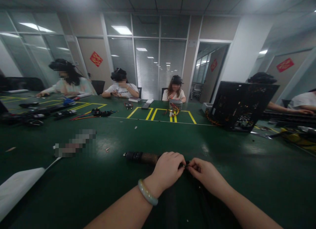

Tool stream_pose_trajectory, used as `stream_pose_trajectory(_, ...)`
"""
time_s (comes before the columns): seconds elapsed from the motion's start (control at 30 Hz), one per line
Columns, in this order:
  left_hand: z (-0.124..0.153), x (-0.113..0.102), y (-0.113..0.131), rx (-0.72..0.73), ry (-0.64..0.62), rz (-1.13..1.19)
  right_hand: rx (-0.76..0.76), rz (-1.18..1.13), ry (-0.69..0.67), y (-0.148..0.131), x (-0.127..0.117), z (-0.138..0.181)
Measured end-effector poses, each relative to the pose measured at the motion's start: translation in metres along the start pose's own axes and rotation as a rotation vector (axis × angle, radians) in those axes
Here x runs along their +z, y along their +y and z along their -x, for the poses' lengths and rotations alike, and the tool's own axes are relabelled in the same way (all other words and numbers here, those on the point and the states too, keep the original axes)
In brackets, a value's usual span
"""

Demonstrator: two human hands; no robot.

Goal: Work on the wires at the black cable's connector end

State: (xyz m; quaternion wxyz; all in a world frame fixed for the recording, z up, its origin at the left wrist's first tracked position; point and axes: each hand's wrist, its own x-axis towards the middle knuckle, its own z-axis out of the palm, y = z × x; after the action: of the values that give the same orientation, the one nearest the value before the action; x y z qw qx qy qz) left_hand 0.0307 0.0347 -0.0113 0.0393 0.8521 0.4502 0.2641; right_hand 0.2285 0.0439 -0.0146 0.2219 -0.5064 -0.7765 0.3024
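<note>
My left hand [168, 169], with a pale green bangle on the wrist, is closed over a dark rod-like part [140, 157] lying on the green table [123, 189]. Its fingertips pinch something small and dark where they meet my right hand [204, 173]. My right hand is also closed in a pinch on that same small piece. What the piece is cannot be made out. Dark straps or cables [172, 202] run from under my hands toward me.
An open black computer case [240, 105] stands at the right. Cables and parts [93, 114] lie at the left, beside yellow tape boxes [158, 114]. A white sheet [17, 188] sits near left. Several people sit around the far and right edges.
</note>
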Motion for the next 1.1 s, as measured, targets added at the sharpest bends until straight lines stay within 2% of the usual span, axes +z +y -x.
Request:
stream_pose_trajectory(0.7, 0.0006, -0.0026, 0.0024, -0.03, 0.017, 0.01, 0.001, 0.024, -0.005, -0.0042, -0.0027, 0.0022)
stream_pose_trajectory(1.1, 0.0003, -0.0051, 0.0051, -0.031, -0.029, -0.028, 0.014, 0.009, -0.021, -0.0034, -0.0034, 0.0022)
